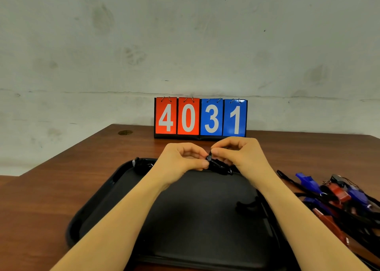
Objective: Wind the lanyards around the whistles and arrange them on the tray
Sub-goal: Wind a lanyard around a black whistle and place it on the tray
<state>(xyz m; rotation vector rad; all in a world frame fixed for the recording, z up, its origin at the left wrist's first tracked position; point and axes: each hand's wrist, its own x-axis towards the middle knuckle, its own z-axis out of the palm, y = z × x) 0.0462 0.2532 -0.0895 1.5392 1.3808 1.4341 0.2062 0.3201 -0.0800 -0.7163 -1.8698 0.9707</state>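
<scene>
1. Head view: both hands meet over the far edge of the black tray (98,205), which lies on the brown wooden desk (47,188).
2. The left hand (181,159) has its fingers (202,164) curled, thumb and forefinger pinching a black whistle (218,165) from the left.
3. The right hand (240,153) pinches the top of the same whistle, its fingers (216,151) pressed together at a small dark part; whether that part is the lanyard or a clip I cannot tell.
4. The held whistle sits just above the tray's far rim, between the two hands.
5. Another black whistle (141,164) lies in the tray's far left corner.
6. To the right of the tray, on the desk, a tangled pile of blue and red whistles (337,194) with black lanyards lies loose.
7. Behind the hands a flip scoreboard (200,117) stands on the desk, showing 40 in red and 31 in blue.
</scene>
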